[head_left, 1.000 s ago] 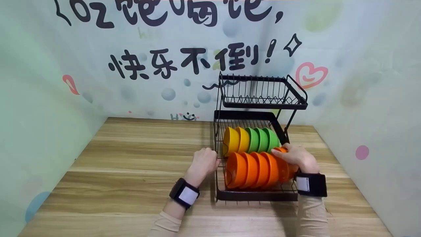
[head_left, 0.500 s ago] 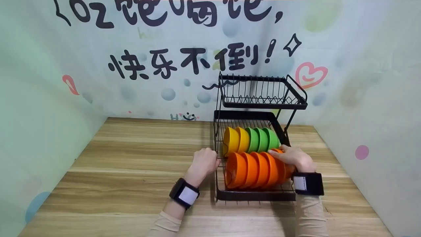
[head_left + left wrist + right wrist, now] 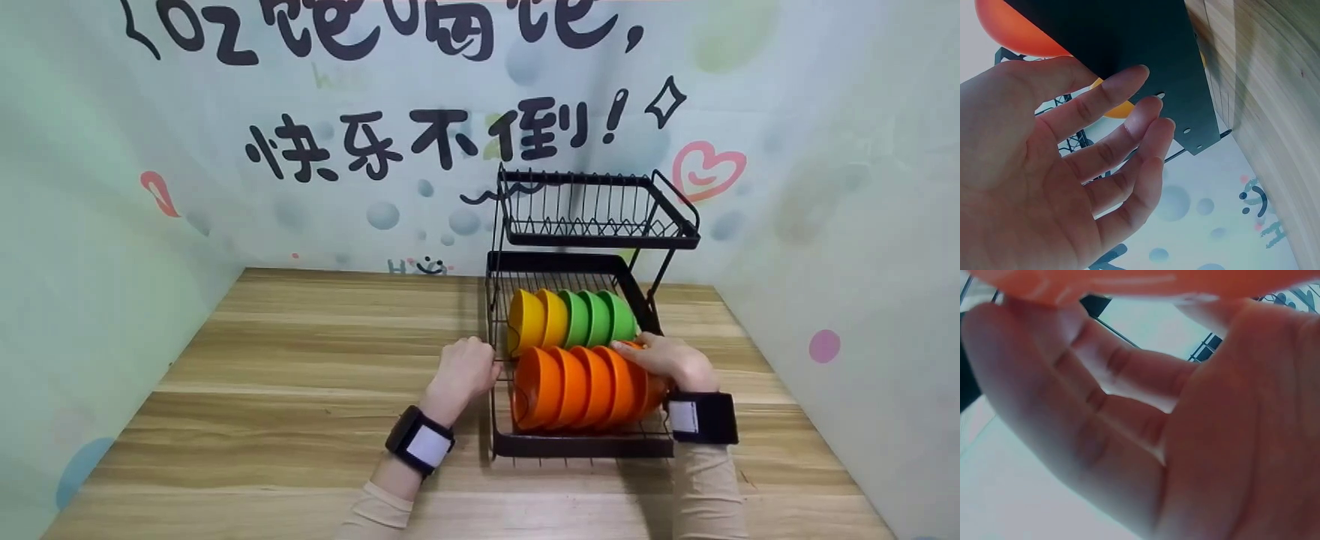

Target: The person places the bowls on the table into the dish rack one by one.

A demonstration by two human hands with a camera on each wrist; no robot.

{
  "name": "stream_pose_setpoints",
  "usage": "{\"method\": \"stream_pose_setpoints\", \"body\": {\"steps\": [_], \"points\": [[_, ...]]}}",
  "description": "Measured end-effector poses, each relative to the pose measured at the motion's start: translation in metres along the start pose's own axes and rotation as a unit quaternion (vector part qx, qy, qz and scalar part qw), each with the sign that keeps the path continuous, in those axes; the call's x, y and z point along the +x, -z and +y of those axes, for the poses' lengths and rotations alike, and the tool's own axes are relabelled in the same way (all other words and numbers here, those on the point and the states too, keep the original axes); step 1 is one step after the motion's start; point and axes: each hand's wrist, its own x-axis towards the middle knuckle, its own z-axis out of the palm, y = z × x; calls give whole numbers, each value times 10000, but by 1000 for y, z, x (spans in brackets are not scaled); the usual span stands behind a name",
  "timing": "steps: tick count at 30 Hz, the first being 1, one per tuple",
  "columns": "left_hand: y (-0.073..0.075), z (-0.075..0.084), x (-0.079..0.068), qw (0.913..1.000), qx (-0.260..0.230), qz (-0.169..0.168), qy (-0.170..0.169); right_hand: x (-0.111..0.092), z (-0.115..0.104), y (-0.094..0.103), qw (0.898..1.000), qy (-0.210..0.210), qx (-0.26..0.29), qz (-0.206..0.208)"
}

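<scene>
A black two-tier dish rack (image 3: 585, 448) stands on the wooden table. Several orange bowls (image 3: 534, 390) stand on edge in its front row, nested together. My right hand (image 3: 679, 361) grips the rightmost orange bowl (image 3: 651, 394), thumb over its top rim and the other fingers mostly hidden in the head view. The right wrist view shows those bent fingers under an orange bowl (image 3: 1145, 282). At the rack's left side, my left hand (image 3: 465, 367) holds the edge. The left wrist view has its bent fingers against the dark side panel (image 3: 1145, 45), the thumb passing behind.
Behind the orange row stand two yellow bowls (image 3: 527, 321) and three green bowls (image 3: 596, 319) on edge. The rack's upper tier (image 3: 600, 241) rises at the back. A printed cloth wall (image 3: 337, 210) borders the wooden table (image 3: 300, 390).
My right hand has shifted slightly left with the rightmost orange bowl, bringing it closer into the row. The left hand has stayed at the rack's edge.
</scene>
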Motion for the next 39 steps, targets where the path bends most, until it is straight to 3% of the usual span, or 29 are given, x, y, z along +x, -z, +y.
{"method": "stream_pose_setpoints", "body": {"steps": [28,39], "points": [[1,-1,1,9999,92,-103,83,-4,-2,-1,9992,71,194,335],[1,-2,0,10000,34,23,7,-2,-5,0,9967,477,243,605]]}}
